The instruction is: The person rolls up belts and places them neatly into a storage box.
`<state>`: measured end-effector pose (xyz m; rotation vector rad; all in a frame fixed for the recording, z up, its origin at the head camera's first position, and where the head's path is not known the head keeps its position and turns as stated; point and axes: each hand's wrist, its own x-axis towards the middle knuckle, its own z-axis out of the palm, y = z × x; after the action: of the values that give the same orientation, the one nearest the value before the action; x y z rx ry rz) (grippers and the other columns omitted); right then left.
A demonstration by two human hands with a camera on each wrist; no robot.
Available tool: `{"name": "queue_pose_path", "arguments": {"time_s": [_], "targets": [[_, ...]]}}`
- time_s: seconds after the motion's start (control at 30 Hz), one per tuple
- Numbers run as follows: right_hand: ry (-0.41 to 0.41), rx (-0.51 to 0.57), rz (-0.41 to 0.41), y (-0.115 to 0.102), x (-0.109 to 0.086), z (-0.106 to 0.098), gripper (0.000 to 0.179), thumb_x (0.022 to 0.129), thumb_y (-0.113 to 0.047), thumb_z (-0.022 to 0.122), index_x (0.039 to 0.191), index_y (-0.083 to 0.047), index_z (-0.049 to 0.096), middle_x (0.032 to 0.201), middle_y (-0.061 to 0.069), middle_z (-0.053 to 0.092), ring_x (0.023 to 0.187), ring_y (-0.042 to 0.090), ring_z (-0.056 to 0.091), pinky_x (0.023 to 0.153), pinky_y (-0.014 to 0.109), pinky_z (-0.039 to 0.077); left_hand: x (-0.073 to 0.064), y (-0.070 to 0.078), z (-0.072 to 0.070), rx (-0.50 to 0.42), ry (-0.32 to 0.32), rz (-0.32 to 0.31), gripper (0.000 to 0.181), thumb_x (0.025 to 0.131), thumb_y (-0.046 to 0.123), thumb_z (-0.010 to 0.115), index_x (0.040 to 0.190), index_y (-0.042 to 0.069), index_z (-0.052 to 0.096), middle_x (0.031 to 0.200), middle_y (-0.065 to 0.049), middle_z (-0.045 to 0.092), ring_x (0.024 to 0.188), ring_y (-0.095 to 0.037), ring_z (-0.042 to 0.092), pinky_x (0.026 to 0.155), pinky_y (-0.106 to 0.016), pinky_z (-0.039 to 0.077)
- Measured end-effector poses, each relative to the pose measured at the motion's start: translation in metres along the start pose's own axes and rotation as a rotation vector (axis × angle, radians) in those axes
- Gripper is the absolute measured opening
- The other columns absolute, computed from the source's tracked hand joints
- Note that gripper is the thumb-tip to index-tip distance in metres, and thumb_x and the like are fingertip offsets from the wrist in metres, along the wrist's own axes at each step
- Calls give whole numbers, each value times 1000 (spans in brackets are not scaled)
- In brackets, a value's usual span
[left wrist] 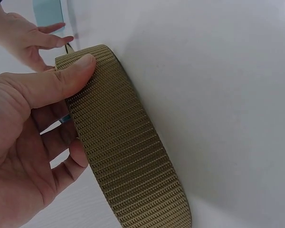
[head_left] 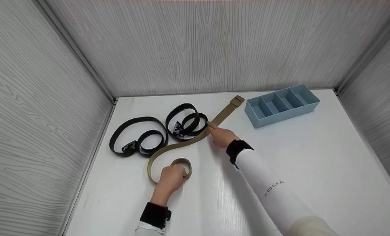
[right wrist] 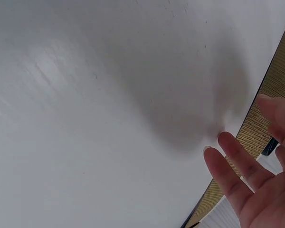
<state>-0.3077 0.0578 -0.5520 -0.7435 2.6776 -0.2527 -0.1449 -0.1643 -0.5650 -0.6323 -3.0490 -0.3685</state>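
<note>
A tan webbing belt [head_left: 175, 145] winds across the white table in an S, its flat buckle [head_left: 237, 101] at the far end. My left hand [head_left: 172, 177] pinches the rolled near end between thumb and fingers; in the left wrist view the thumb [left wrist: 80, 66] presses on the ribbed webbing [left wrist: 128, 142]. Farther along the strap, my right hand [head_left: 224, 136] is at its edge, fingers loosely extended. In the right wrist view those fingers [right wrist: 232, 183] overlap the tan strap [right wrist: 256, 126].
Two black belts, coiled with patterned buckles, lie left of the tan one: one at far left [head_left: 116, 132], another [head_left: 167, 121] beside the strap. A blue tray [head_left: 282, 116] with several compartments stands at the back right. Grey wood-grain panels [head_left: 195, 46] enclose the table.
</note>
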Motion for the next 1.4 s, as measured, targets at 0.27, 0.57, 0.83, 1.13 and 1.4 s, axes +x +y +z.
{"name": "queue_pose_path", "arguments": {"time_s": [0.27, 0.57, 0.83, 1.13, 1.4], "targets": [[25, -6, -43, 0, -6, -1, 45, 94, -2, 57, 138, -7, 51, 153, 6, 36, 101, 30, 64, 86, 41, 51, 2, 0, 2, 5, 12, 13, 43, 71, 0, 73, 50, 19, 41, 55, 9, 41, 54, -10, 33, 51, -36, 42], [44, -46, -88, -5, -4, -2, 43, 91, -2, 62, 133, -5, 52, 157, 8, 29, 111, 32, 61, 91, 41, 49, 1, -2, 3, -12, 9, -7, 35, 70, -1, 72, 52, 20, 51, 56, 11, 45, 54, -10, 37, 53, -38, 44], [49, -33, -92, -8, -2, 3, 40, 91, -5, 65, 129, -4, 53, 158, 13, 26, 102, 32, 64, 86, 41, 52, 1, -1, 2, -2, -9, -23, 30, 73, 0, 72, 54, 18, 58, 58, 9, 55, 55, -12, 49, 54, -40, 47], [77, -25, -103, -9, -4, 5, 41, 91, -6, 65, 131, -3, 54, 153, 14, 35, 111, 33, 61, 92, 41, 49, 2, -2, 2, 9, -5, -13, 40, 70, -2, 69, 50, 19, 42, 55, 9, 41, 54, -11, 36, 51, -38, 43], [109, -46, -147, -10, -6, 2, 35, 89, 1, 61, 123, -8, 58, 125, 7, 50, 89, 26, 62, 78, 40, 52, 0, -1, 2, 16, 30, -8, 37, 72, 0, 73, 50, 19, 49, 53, 8, 51, 50, -10, 43, 51, -37, 44]]}}
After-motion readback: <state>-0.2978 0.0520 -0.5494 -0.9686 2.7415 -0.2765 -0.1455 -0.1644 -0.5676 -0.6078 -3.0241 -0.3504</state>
